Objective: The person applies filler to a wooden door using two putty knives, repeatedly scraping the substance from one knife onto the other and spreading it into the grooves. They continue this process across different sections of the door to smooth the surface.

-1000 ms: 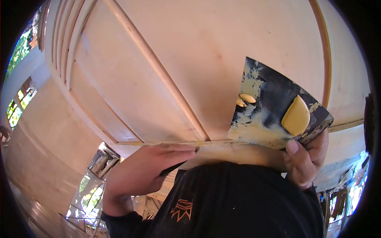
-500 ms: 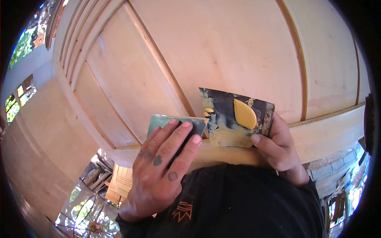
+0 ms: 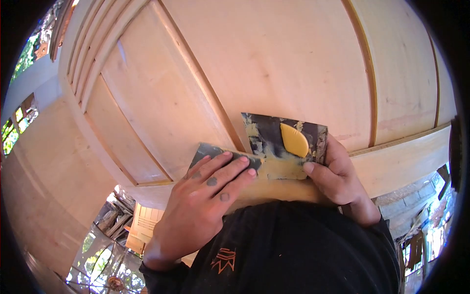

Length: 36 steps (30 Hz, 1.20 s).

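Observation:
My left hand (image 3: 196, 208) is closed on a thin, dark grey-green putty scraper (image 3: 204, 151), its fingers lying across the face. The scraper's right end overlaps the left edge of a flat, dark putty board (image 3: 259, 128) in this view. My right hand (image 3: 338, 171) grips that board by its right side, thumb on top and the other fingers behind. A smooth yellow lump of putty (image 3: 294, 140) sits on the board, and dried smears cover its lower part. Both tools are held just in front of a pale wooden panel.
The big wooden panel (image 3: 293, 59) fills the view, with raised strips (image 3: 200, 73) running across it and a rail (image 3: 401, 152) along its near edge. At left stands another wooden surface (image 3: 58, 181). Scrap wood (image 3: 115, 215) lies below left.
My left hand and its scraper have shifted right and tilted, against the left part of the putty board. My right hand with the board has moved slightly left.

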Each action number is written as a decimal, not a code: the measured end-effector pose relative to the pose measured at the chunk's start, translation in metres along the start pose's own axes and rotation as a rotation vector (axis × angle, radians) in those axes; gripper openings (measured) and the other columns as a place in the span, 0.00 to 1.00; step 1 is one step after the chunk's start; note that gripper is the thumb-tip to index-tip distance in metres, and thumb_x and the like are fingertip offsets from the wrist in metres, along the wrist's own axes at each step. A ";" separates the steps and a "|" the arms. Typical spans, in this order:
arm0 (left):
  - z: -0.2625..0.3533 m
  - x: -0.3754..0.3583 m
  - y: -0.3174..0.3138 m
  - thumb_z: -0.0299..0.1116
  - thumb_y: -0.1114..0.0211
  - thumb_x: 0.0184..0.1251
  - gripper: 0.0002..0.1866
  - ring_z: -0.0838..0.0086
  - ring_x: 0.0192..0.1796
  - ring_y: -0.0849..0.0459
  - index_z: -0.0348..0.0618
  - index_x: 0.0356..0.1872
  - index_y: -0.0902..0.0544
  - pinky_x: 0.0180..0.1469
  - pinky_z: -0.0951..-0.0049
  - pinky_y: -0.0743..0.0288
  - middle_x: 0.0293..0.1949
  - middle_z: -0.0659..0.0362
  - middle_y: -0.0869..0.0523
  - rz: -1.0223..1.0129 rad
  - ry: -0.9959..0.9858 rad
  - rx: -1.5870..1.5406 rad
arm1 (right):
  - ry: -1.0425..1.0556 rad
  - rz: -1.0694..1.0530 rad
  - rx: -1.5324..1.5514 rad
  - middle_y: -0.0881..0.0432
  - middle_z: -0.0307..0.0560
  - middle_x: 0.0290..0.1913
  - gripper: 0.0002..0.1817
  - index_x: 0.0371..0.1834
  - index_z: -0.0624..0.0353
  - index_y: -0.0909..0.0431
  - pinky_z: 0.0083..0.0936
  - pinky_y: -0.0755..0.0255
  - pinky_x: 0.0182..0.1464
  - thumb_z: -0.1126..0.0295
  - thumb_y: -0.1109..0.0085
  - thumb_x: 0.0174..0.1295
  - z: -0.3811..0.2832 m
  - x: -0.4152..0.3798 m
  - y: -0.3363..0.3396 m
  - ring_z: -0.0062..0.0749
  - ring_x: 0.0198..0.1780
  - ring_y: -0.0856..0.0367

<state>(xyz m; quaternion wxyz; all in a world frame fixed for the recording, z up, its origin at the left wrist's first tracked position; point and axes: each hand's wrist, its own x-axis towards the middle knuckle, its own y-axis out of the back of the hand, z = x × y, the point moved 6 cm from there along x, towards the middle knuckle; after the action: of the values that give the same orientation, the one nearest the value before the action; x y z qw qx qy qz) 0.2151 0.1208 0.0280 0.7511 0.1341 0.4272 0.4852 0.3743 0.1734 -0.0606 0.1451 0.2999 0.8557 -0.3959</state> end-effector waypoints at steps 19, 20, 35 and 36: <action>-0.024 -0.045 -0.040 0.09 0.44 0.43 0.27 0.55 0.57 0.23 0.36 0.50 0.22 0.57 0.62 0.26 0.53 0.48 0.21 -0.005 0.333 -0.027 | -0.037 0.195 0.002 0.29 0.50 0.58 0.27 0.63 0.71 0.42 0.26 0.45 0.64 0.82 0.54 0.57 -0.001 -0.009 0.011 0.30 0.61 0.33; -0.025 -0.044 -0.043 0.09 0.43 0.44 0.26 0.55 0.57 0.23 0.36 0.50 0.21 0.57 0.62 0.26 0.53 0.49 0.21 -0.027 0.340 -0.032 | -0.032 0.195 -0.016 0.29 0.51 0.59 0.27 0.63 0.71 0.42 0.26 0.45 0.65 0.82 0.54 0.57 -0.001 -0.009 0.012 0.31 0.61 0.33; -0.045 -0.013 -0.032 0.14 0.37 0.44 0.18 0.61 0.52 0.19 0.39 0.40 0.19 0.52 0.67 0.23 0.50 0.55 0.18 -0.364 0.289 -0.198 | -0.029 0.163 -0.015 0.29 0.56 0.59 0.29 0.61 0.72 0.41 0.30 0.43 0.64 0.79 0.49 0.53 -0.009 -0.004 0.016 0.35 0.60 0.31; -0.047 -0.011 -0.032 0.14 0.37 0.44 0.18 0.62 0.52 0.19 0.39 0.40 0.19 0.51 0.67 0.23 0.49 0.56 0.17 -0.408 0.275 -0.198 | -0.039 0.182 -0.012 0.28 0.55 0.58 0.29 0.60 0.71 0.40 0.31 0.42 0.64 0.79 0.47 0.52 -0.008 -0.005 0.016 0.36 0.59 0.30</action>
<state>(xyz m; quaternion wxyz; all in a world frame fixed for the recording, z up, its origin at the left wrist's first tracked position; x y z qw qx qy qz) 0.1965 0.0859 -0.0148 0.7776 -0.0961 0.4940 0.3769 0.3881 0.1856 -0.0631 0.1987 0.3679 0.8243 -0.3818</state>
